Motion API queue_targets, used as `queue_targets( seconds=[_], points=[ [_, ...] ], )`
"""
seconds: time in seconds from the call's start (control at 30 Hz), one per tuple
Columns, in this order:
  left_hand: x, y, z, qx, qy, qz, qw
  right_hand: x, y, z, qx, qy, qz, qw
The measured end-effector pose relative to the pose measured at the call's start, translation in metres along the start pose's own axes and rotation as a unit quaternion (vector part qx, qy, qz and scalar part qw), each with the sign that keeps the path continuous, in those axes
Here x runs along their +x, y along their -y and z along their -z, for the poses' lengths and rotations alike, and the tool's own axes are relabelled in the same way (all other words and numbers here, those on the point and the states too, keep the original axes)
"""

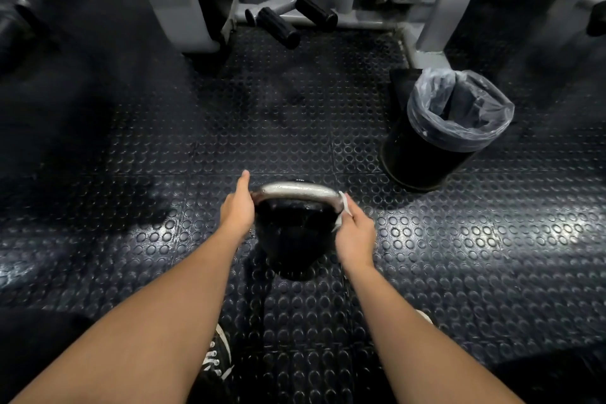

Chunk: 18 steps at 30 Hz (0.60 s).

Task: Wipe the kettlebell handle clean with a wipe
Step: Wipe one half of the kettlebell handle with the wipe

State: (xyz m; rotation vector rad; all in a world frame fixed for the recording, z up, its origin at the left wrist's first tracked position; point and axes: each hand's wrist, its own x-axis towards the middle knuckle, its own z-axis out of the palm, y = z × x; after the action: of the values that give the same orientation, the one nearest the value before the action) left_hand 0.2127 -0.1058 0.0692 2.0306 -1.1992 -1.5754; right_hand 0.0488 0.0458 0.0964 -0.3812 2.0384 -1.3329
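Both hands work the kettlebell (288, 233): left hand (236, 210) lies flat, bracing the handle (295, 189); right hand (355, 234) pinches the wipe (344, 207). Best wrap it round and slide leftward.

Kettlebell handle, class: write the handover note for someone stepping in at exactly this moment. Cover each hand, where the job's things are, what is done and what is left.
Left hand: steadies the left end of the kettlebell handle, thumb straight along it; the fingers are hidden behind.
Right hand: pinches the white wipe against the handle's right end.
Kettlebell: upright on the studded rubber floor, between the forearms.
Lined bin: on the floor, ahead and to the right.
Done: wipe is on the handle. How much is already clean cannot be told.
Left: probably run the wipe across the top and down the left end, then bin it.
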Motion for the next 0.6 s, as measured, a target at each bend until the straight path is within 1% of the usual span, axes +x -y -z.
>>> queue_targets(
  seconds=[0.07, 0.13, 0.2, 0.3, 0.43, 0.53, 0.6],
  points=[
    [0.006, 0.003, -0.001, -0.007, 0.001, 0.007, 1.000, -0.014, -0.001, 0.002, -0.040, -0.004, 0.008, 0.999],
    [0.007, 0.004, -0.001, 0.006, 0.005, 0.005, 1.000, -0.020, -0.008, -0.001, -0.071, -0.008, -0.004, 0.997],
    [0.007, 0.004, -0.001, 0.006, 0.004, 0.003, 1.000, -0.017, -0.010, -0.007, -0.071, -0.013, -0.015, 0.997],
    [0.003, 0.001, 0.000, 0.001, 0.002, 0.000, 1.000, -0.011, 0.002, -0.013, -0.062, -0.038, -0.001, 0.997],
    [0.000, -0.001, -0.002, 0.005, 0.002, -0.010, 1.000, -0.021, -0.007, -0.015, -0.097, -0.036, 0.010, 0.995],
    [0.003, -0.001, -0.001, 0.012, 0.005, -0.005, 1.000, -0.022, -0.020, -0.020, -0.084, -0.021, -0.028, 0.996],
    [0.001, -0.002, -0.001, 0.008, 0.001, -0.003, 1.000, -0.020, -0.014, -0.023, -0.062, -0.036, -0.042, 0.997]
  ],
)
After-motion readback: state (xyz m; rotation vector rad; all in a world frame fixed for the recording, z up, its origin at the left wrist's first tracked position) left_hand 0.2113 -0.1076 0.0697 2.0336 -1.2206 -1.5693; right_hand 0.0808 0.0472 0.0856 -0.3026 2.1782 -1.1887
